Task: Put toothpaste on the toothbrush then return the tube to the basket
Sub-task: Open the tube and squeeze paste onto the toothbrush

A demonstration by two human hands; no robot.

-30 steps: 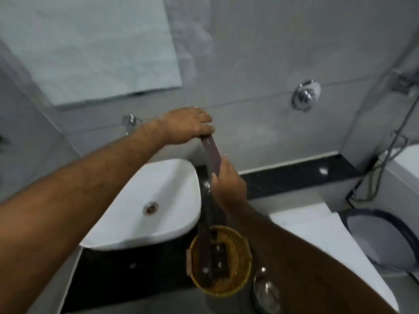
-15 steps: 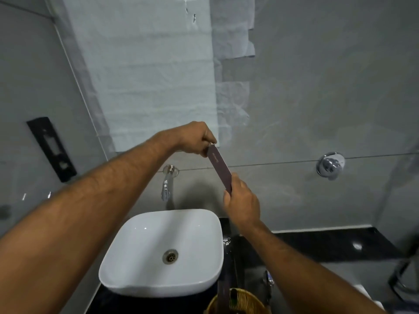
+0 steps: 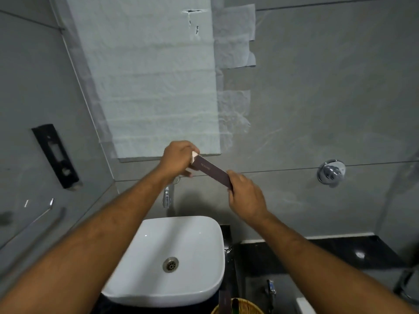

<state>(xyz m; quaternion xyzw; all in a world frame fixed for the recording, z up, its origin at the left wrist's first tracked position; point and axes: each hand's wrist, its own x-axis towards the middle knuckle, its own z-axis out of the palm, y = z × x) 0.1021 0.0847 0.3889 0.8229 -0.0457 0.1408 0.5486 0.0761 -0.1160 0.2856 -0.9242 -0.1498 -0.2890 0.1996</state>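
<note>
I hold a long, narrow dark maroon box (image 3: 213, 171) in the air above the sink, slanting down to the right. My left hand (image 3: 179, 158) pinches its upper end, where a white flap (image 3: 194, 155) shows between my fingers. My right hand (image 3: 247, 198) grips the lower end. The woven yellow basket (image 3: 247, 308) peeks in at the bottom edge, right of the sink, with a dark upright item (image 3: 224, 300) in it. No toothbrush or toothpaste tube is visible.
A white square basin (image 3: 195, 268) with a metal drain sits below my arms, a chrome tap (image 3: 166, 198) behind it. A dark counter (image 3: 317, 257) runs to the right. On the wall are a chrome valve (image 3: 331, 172), a paper-covered mirror (image 3: 147, 75) and a black plate (image 3: 55, 155).
My view has tilted upward, so the basket has slid to the bottom edge. The box has turned flatter, and a white flap now shows at its end in my left fingers.
</note>
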